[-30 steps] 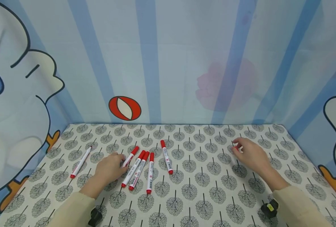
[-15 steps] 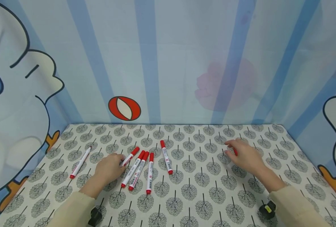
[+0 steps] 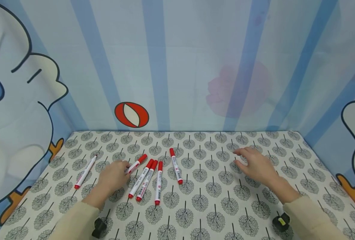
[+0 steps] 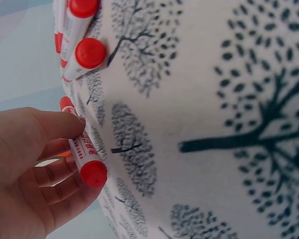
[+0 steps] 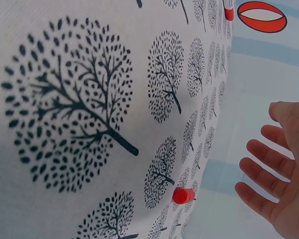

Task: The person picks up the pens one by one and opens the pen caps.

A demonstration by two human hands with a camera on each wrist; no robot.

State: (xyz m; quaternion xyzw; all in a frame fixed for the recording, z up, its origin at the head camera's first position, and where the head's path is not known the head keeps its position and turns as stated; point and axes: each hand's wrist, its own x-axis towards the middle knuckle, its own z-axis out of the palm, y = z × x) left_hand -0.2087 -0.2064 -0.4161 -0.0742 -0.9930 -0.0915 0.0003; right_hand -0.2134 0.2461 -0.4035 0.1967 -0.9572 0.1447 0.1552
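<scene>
My left hand (image 3: 114, 175) pinches a red-capped white marker (image 4: 82, 144) between thumb and fingers, low over the cloth. Just right of it, two markers (image 3: 143, 180) lie close side by side, with another marker (image 3: 159, 183) beside them. Farther right a marker (image 3: 176, 166) lies at a slant. To the left of that hand rests a marker (image 3: 86, 171) with its dark tip showing. My right hand (image 3: 256, 165) hovers with spread fingers, holding nothing. In the right wrist view a red marker end (image 5: 183, 195) shows on the cloth, apart from those fingers; in the head view it is hidden.
A tree-print cloth (image 3: 213, 206) covers the table. Behind it rises a striped blue curtain (image 3: 183, 66) with cartoon figures, closing off the back and sides. Dark wrist cameras (image 3: 280, 221) sit under both sleeves.
My right hand has moved left with fingers spreading, and the red piece seen by its fingers is now out of sight in the head view. My left hand has shifted slightly left.
</scene>
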